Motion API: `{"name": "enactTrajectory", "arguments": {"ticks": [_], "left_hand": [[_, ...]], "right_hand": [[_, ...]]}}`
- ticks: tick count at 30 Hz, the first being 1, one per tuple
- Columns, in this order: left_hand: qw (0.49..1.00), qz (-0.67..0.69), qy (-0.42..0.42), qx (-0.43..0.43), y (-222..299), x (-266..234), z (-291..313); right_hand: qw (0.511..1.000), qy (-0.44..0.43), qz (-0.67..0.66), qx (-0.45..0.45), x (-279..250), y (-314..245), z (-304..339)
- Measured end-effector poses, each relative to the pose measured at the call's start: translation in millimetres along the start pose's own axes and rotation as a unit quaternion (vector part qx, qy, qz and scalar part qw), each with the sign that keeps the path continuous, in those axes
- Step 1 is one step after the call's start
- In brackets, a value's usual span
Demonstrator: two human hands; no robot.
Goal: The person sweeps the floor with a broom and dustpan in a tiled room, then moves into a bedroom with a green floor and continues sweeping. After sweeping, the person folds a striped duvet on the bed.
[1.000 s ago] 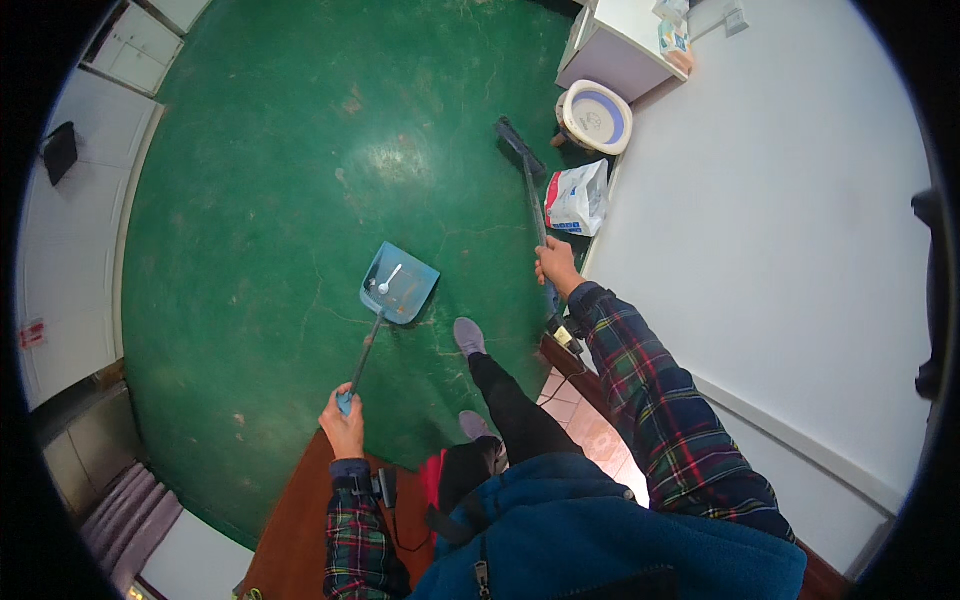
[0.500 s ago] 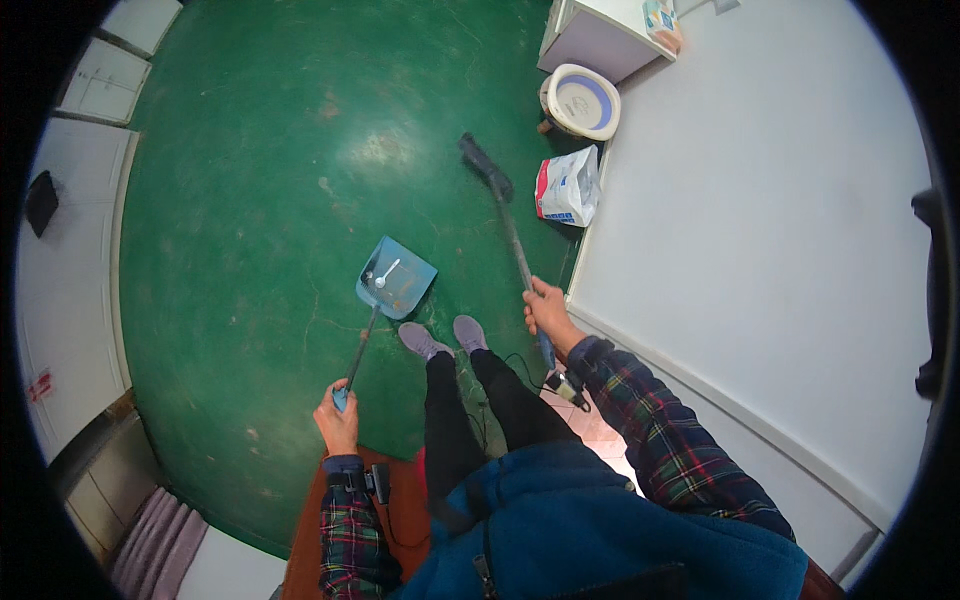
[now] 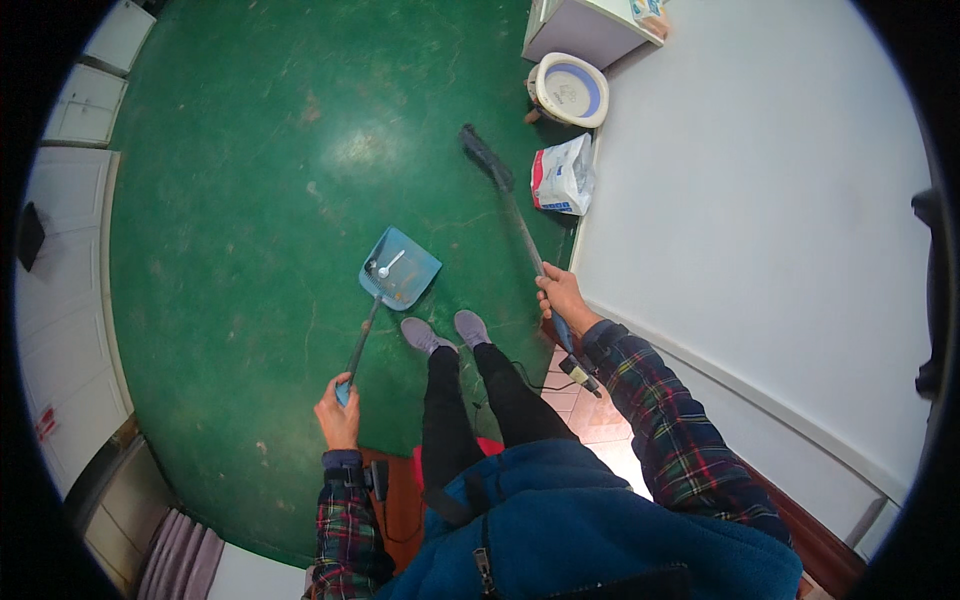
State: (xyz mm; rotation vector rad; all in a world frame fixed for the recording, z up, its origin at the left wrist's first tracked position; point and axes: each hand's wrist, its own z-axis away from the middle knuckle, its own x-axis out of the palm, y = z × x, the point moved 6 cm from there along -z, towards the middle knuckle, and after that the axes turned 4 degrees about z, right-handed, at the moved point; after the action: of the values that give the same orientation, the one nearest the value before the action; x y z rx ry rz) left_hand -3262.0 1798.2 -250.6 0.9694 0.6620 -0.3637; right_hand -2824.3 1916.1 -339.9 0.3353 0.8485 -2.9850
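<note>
My left hand is closed round the end of the long handle of a blue dustpan. In the pan lie a white plastic spoon and some small dark bits of litter. My right hand grips the handle of a broom, which slants away to the far left. Its dark bristle head is at the far end, well apart from the dustpan. Whether the bristles touch the floor I cannot tell.
White cabinets line the left side. Along the white wall on the right stand a white plastic bag, a white and purple basin and a cabinet. My shoes are just beyond the dustpan's near side.
My right hand has moved slightly right and nearer the wall, with the broom in its grip. The dustpan has barely shifted. The whole view has turned a little.
</note>
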Motion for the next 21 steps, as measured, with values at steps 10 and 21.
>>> {"name": "enactTrajectory", "arguments": {"ticks": [10,21], "left_hand": [[0.999,-0.024,-0.004,0.02,-5.4,1.4,-0.1],[0.999,-0.011,0.007,0.037,-23.8,-6.3,-17.2]], "right_hand": [[0.984,-0.03,0.16,-0.076,43.0,23.2,-33.8],[0.97,-0.21,0.08,0.097,91.9,59.4,127.2]]}}
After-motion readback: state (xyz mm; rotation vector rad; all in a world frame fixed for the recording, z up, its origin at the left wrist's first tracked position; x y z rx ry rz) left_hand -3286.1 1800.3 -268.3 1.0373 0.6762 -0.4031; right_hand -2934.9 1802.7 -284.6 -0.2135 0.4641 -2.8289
